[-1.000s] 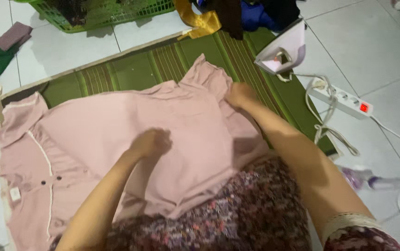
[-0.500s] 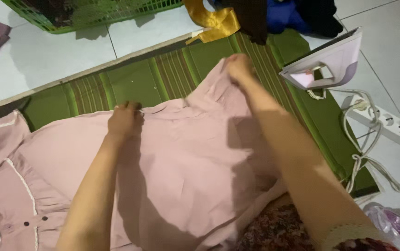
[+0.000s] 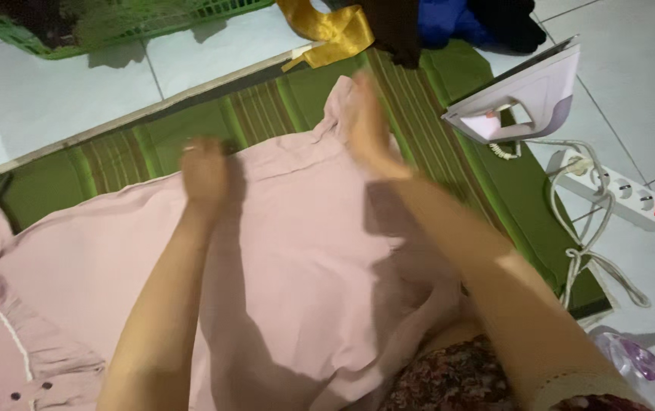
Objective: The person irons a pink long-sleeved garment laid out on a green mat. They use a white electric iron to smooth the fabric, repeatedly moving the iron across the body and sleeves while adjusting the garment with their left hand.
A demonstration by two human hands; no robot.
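Both hands rest on a pink garment (image 3: 297,251) spread over a green striped mat (image 3: 152,144): left hand (image 3: 206,171) curled at its upper edge mid-frame, right hand (image 3: 369,129) flat and open near the ruffled corner, iron (image 3: 518,99) upper right.

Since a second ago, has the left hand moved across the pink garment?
Yes. The left hand went from the middle of the pink garment to its far edge, beside the green striped mat.

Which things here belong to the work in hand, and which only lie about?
In use:
pink garment
left hand
right hand
green mat
iron

Lying about:
green basket
yellow cloth
power strip
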